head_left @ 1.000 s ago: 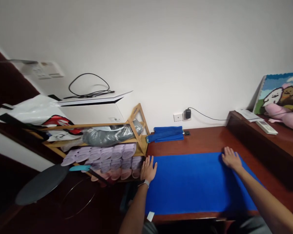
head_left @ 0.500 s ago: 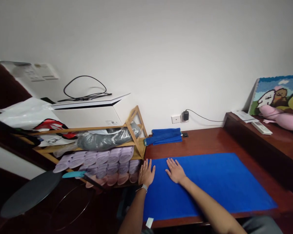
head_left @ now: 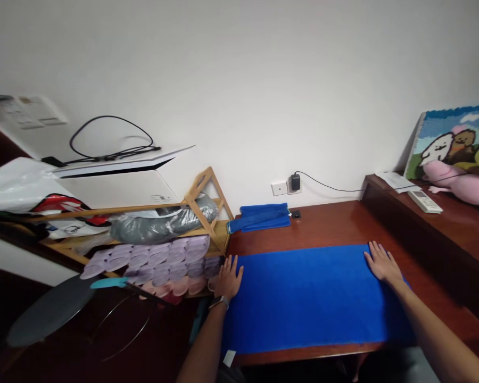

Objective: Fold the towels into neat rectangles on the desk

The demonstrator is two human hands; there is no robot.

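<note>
A blue towel (head_left: 311, 298) lies spread flat on the reddish-brown wooden desk (head_left: 331, 221), with a white tag (head_left: 229, 358) at its near left corner. My left hand (head_left: 229, 277), with a watch on the wrist, rests palm down on the towel's far left corner, fingers stretched out. At the far right corner my right hand (head_left: 383, 264) lies flat, fingers spread over the cloth. Neither hand grips anything. Behind the towel, folded blue cloths (head_left: 264, 217) lie against the wall.
To the left stands a wooden rack (head_left: 209, 202) bearing a white box (head_left: 120, 189), a plastic-wrapped grey bundle (head_left: 163, 221) and rows of lilac and pink slippers (head_left: 155, 258). A raised shelf at right holds a remote (head_left: 424, 202) and a pink plush toy (head_left: 463, 183). A black charger (head_left: 295, 182) is plugged in.
My right hand has slid rightward along the towel's far edge to its right corner. The left hand stays at the left corner. The view has shifted slightly to the right.
</note>
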